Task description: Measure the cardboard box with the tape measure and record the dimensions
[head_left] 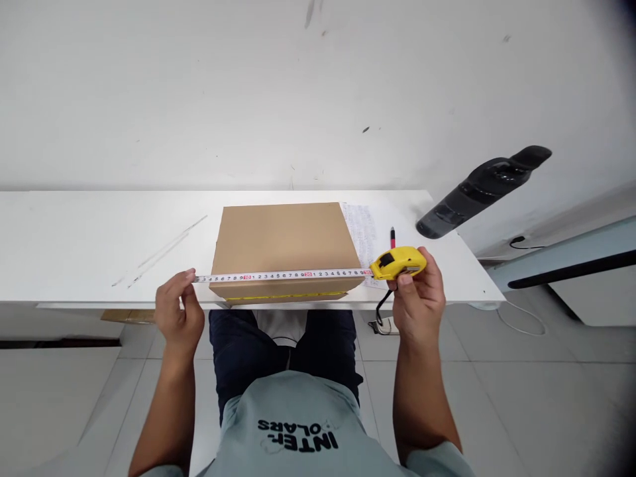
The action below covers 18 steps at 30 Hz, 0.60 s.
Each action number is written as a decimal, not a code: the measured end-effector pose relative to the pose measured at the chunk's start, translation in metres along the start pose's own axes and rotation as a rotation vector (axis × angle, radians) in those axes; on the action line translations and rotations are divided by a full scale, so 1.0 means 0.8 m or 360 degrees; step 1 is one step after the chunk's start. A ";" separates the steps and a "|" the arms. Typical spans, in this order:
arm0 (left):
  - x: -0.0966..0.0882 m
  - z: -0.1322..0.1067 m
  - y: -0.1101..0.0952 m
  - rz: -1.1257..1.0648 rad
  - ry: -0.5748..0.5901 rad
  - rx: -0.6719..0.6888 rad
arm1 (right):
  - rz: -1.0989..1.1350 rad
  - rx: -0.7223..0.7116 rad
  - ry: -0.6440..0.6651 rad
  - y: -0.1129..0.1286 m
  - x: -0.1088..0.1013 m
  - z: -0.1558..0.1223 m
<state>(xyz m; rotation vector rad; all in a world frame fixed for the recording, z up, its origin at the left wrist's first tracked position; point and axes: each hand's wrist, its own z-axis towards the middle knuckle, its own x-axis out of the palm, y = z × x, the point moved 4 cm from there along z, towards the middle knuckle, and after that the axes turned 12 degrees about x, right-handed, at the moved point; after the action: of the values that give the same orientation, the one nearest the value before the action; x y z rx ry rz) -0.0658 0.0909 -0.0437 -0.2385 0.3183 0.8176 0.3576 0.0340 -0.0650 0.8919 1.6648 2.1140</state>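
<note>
A brown cardboard box (pixel 285 238) lies on the white table in front of me. Stretched across it, near its front edge, is the white blade of a yellow tape measure (pixel 400 262). My left hand (pixel 179 308) pinches the blade's free end, a little beyond the box's left side. On the other side, my right hand (pixel 420 298) is closed around the tape measure's case, just past the box's right side. A black wrist strap (pixel 381 306) hangs from the case. Whether the blade touches the box cannot be made out.
Right of the box lies a handwritten sheet of paper (pixel 362 228), with a red and black pen (pixel 393 237) close by. A dark bottle-shaped object (pixel 477 192) stands at the table's right end. The white table (pixel 89 245) backs onto a wall.
</note>
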 end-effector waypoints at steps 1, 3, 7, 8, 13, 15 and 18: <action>0.002 0.000 -0.011 -0.0107 0.0047 -0.0018 | -0.0041 0.0000 0.0024 -0.003 0.001 -0.003; 0.006 0.003 -0.030 -0.0288 0.0150 -0.0030 | -0.0103 0.0010 0.0061 -0.007 0.004 -0.008; 0.007 0.011 -0.045 -0.0272 0.0193 0.0069 | -0.0111 0.0030 0.0048 -0.009 0.006 -0.011; 0.007 0.012 -0.045 -0.0231 0.0189 0.0102 | -0.0094 0.0031 0.0050 -0.009 0.006 -0.010; 0.007 0.016 -0.039 -0.0170 0.0170 0.0126 | -0.0069 0.0070 0.0076 -0.009 0.006 -0.011; 0.008 0.018 -0.037 -0.0201 0.0156 0.0089 | -0.0070 0.0088 0.0059 -0.007 0.008 -0.010; 0.004 0.021 -0.034 -0.0224 0.0131 0.0047 | -0.0002 0.0105 0.0052 0.003 0.010 -0.007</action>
<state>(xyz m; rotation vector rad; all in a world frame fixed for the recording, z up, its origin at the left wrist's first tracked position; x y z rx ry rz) -0.0400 0.0806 -0.0272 -0.2643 0.3866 0.6651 0.3481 0.0341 -0.0612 0.8796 1.7605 2.0946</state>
